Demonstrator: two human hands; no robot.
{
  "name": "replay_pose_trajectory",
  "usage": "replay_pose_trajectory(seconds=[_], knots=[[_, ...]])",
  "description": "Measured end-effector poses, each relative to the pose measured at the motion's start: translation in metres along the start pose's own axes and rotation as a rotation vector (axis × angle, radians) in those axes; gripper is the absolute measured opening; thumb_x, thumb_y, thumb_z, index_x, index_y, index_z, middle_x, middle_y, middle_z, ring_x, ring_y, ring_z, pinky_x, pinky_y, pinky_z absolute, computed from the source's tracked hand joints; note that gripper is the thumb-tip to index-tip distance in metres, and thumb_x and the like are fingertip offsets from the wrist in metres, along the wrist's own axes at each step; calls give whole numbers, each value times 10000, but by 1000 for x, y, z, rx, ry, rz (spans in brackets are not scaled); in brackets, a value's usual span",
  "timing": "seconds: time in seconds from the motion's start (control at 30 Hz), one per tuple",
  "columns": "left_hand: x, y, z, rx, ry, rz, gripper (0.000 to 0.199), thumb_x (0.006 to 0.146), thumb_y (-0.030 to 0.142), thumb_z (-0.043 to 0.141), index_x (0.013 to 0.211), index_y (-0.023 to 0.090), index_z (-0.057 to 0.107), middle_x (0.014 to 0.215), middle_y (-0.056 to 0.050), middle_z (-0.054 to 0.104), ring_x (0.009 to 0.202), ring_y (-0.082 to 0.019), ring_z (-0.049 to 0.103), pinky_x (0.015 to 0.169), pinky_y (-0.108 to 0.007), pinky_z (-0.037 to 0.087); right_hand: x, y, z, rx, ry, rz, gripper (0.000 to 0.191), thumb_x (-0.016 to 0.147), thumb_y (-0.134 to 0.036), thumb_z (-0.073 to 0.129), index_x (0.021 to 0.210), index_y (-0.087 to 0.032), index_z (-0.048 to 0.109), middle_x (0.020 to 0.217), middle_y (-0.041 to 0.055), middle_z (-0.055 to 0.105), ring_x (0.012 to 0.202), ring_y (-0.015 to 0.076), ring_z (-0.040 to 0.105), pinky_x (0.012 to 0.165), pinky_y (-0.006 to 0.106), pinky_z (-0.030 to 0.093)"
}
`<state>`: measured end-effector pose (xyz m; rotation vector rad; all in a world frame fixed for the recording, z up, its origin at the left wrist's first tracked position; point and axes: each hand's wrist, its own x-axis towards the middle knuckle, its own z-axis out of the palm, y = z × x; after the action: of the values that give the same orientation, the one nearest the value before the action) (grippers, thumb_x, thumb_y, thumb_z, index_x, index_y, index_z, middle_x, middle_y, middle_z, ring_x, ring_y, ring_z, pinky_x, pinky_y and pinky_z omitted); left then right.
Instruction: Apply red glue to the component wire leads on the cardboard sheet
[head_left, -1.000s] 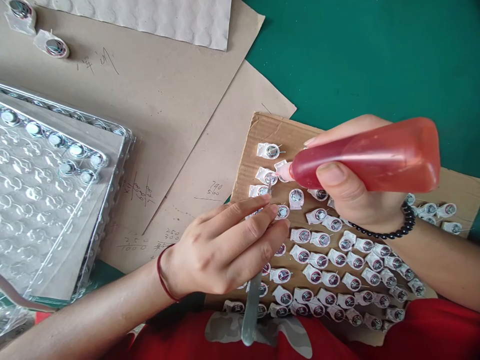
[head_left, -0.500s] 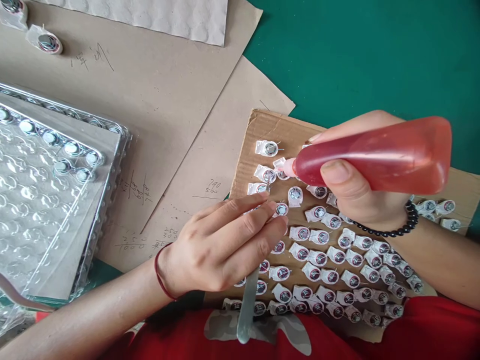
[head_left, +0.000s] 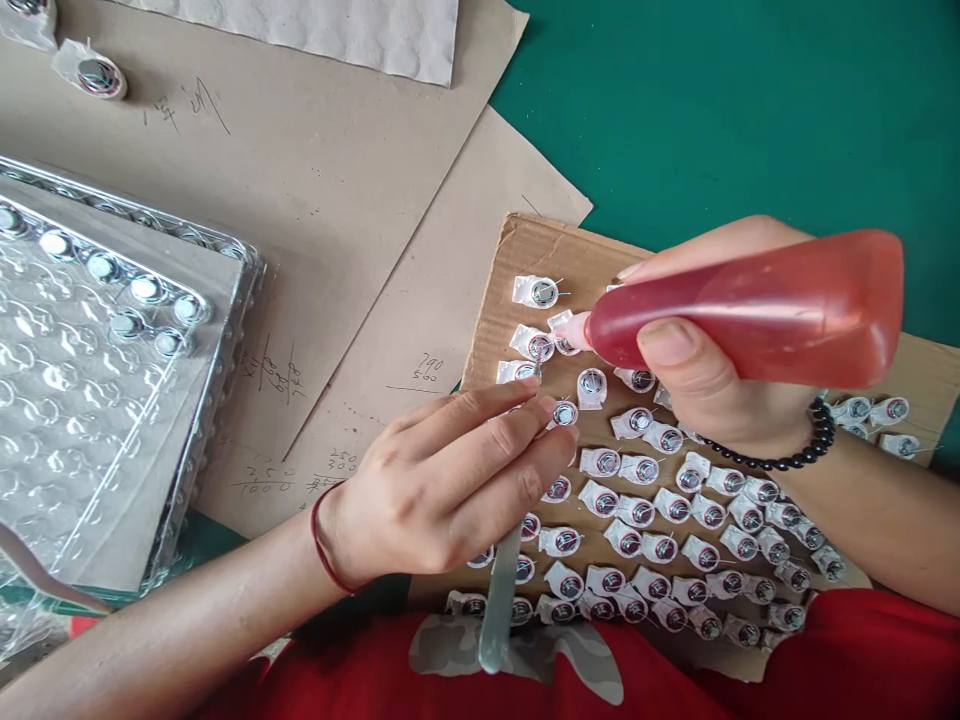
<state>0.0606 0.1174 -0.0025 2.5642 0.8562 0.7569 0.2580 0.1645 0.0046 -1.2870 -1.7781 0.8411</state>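
Note:
My right hand (head_left: 701, 385) is wrapped round a red translucent squeeze bottle (head_left: 765, 310), tilted nearly level. Its pale nozzle (head_left: 576, 330) points left and meets a small round part with a white tab (head_left: 540, 345) near the board's upper left. In my left hand (head_left: 457, 475) is a pair of metal tweezers (head_left: 501, 610), pinched between the fingers. Their rounded end sticks out below the hand, while the fine tip reaches that same part. Under both hands lies a brown cardboard sheet (head_left: 501, 275) bearing rows of such parts; my hands hide some of them.
To the left, a clear plastic blister tray (head_left: 97, 400) holds several round silver pieces along its top edge. Sheets with handwritten figures (head_left: 352, 250) cover the middle of the green table (head_left: 720, 110). Two more tabbed parts (head_left: 90, 72) lie at top left.
The view has shifted slightly. The tweezers' rounded end has swung a little up and to the right; both hands hold nearly the same places, with the nozzle still at the part.

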Motion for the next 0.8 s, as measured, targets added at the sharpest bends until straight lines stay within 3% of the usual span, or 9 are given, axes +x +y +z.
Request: replay_pose_trajectory(seconds=[0.2, 0.37, 0.57, 0.8], knots=[[0, 0, -1, -2, 7, 0, 217, 843, 175, 474, 1009, 114, 600, 996, -72, 649, 1009, -202, 595, 816, -295, 568, -4, 0, -4, -12, -2, -18, 136, 686, -301, 617, 704, -167, 594, 785, -14, 605, 746, 56, 574, 637, 179, 479], [0, -2, 0, -17, 18, 2, 211, 840, 172, 479, 997, 109, 605, 994, -74, 649, 1005, -202, 597, 817, -297, 568, -2, -3, -8, -67, -83, 27, 195, 693, -323, 591, 699, -131, 624, 719, 30, 607, 677, 62, 574, 670, 199, 491], [-3, -3, 3, -33, 71, -5, 214, 843, 164, 470, 1005, 123, 603, 1011, -70, 644, 1023, -188, 585, 837, -291, 560, -3, -3, -10, -113, -78, -3, 184, 688, -354, 586, 692, -171, 612, 766, -7, 617, 649, 46, 563, 640, 194, 491], [-1, -3, 0, -201, 49, -126, 228, 818, 94, 484, 1018, 84, 592, 1039, -102, 622, 1059, -187, 558, 879, -308, 532, -2, -4, -7, -75, -62, 40, 161, 694, -324, 580, 678, -168, 613, 745, 13, 607, 656, 69, 569, 653, 224, 499]])
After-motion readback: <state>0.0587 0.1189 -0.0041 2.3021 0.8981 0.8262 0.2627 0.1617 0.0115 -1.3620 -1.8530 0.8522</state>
